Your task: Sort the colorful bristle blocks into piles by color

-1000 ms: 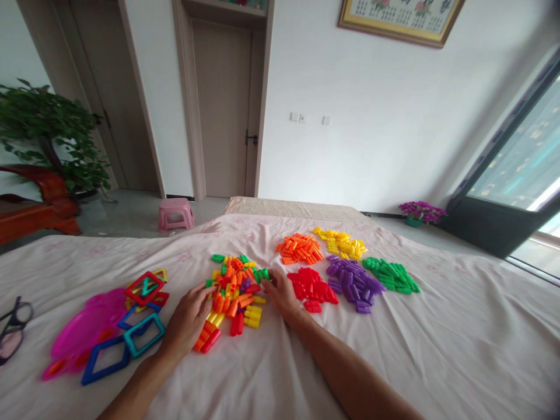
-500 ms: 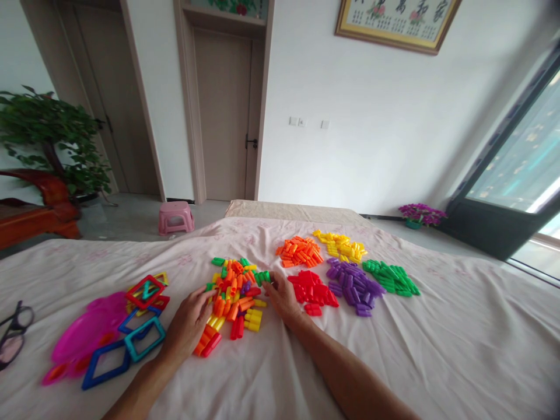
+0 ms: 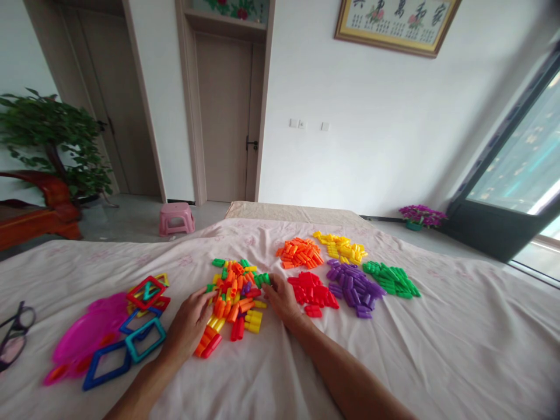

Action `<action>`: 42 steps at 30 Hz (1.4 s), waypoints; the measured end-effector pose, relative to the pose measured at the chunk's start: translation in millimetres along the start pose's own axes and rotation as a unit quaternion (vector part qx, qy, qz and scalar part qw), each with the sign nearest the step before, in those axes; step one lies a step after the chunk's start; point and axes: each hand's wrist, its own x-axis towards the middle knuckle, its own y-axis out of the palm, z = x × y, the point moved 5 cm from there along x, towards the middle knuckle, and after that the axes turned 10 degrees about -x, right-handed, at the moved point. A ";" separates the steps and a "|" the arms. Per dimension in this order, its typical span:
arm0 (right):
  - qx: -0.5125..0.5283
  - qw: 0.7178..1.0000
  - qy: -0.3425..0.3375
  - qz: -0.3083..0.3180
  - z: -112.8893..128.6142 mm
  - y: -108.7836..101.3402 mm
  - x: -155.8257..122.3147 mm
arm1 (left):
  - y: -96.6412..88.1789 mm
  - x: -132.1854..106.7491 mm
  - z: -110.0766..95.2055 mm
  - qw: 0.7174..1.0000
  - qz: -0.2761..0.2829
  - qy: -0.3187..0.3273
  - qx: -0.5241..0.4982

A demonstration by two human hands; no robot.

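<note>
A mixed heap of plastic building blocks (image 3: 236,294) in orange, red, yellow, green and purple lies between my hands. On its right side, my right hand (image 3: 282,298) pinches a green building block (image 3: 262,280) by its near end. My left hand (image 3: 195,315) rests at the heap's left edge, its fingers closed at a small green block (image 3: 210,287) that they partly cover. Sorted piles lie to the right: red blocks (image 3: 311,289), orange blocks (image 3: 300,253), yellow blocks (image 3: 343,248), purple blocks (image 3: 355,287) and green blocks (image 3: 391,279).
A pink plastic tray (image 3: 81,332) and several magnetic frame tiles (image 3: 107,364) lie left of my left arm. Eyeglasses (image 3: 15,335) sit at the far left. A pale cloth (image 3: 459,344) covers the surface. Beyond it stands a pink stool (image 3: 177,219).
Both hands and the blocks stay almost where they were. The whole view has shifted down very slightly.
</note>
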 end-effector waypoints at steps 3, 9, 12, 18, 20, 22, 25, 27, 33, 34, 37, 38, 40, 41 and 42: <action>-0.010 1.000 -0.001 0.001 -0.5 0.3 0.1 | -0.9 -0.5 -1.0 1.000 0.000 0.000 0.001; -0.036 0.999 -0.017 -0.013 2.0 -2.5 0.0 | -0.3 -2.5 2.4 1.000 -0.001 0.008 -0.001; -0.047 0.999 -0.019 -0.010 2.4 -2.8 0.2 | 0.4 -2.7 4.3 1.000 -0.001 0.008 0.000; -0.055 0.998 -0.017 0.003 -0.8 -1.0 0.8 | 0.6 -2.4 3.9 1.000 0.005 0.003 0.003; -0.061 0.998 -0.017 0.003 -1.6 -0.8 1.1 | 0.4 -2.2 3.1 1.000 0.005 0.005 0.004; -0.068 0.998 -0.020 0.004 -1.3 -0.7 1.2 | 0.3 -2.1 2.5 1.000 0.004 0.009 0.004; -0.070 0.997 -0.021 -0.009 1.6 -2.3 0.1 | -0.1 -2.2 2.5 1.000 -0.002 0.012 0.004; -0.044 0.999 -0.014 -0.015 4.8 -3.6 -1.3 | -0.1 -2.5 3.0 1.000 -0.002 0.012 0.002; 0.100 0.994 0.034 -0.027 12.2 -12.7 1.4 | -0.2 -3.2 2.9 1.000 0.002 0.014 -0.004; 0.109 0.993 0.040 -0.037 12.5 -16.9 3.4 | -0.2 -3.3 2.7 1.000 0.004 0.012 -0.003; 0.116 0.989 0.052 -0.071 12.5 -34.0 10.6 | -0.2 -3.6 2.5 1.000 0.006 0.008 0.002; 0.115 0.988 0.058 -0.081 12.3 -40.9 12.8 | -0.2 -3.7 2.8 1.000 0.007 0.008 0.004; 0.107 0.987 0.063 -0.098 13.1 -55.9 16.9 | 0.3 -3.7 4.3 1.000 0.009 0.010 0.006; 0.100 0.988 0.056 -0.106 14.4 -64.0 18.9 | 0.6 -3.5 5.4 1.000 0.009 0.012 0.005; 0.090 0.988 0.044 -0.114 16.1 -72.3 21.1 | 1.0 -3.2 6.8 1.000 0.009 0.014 0.005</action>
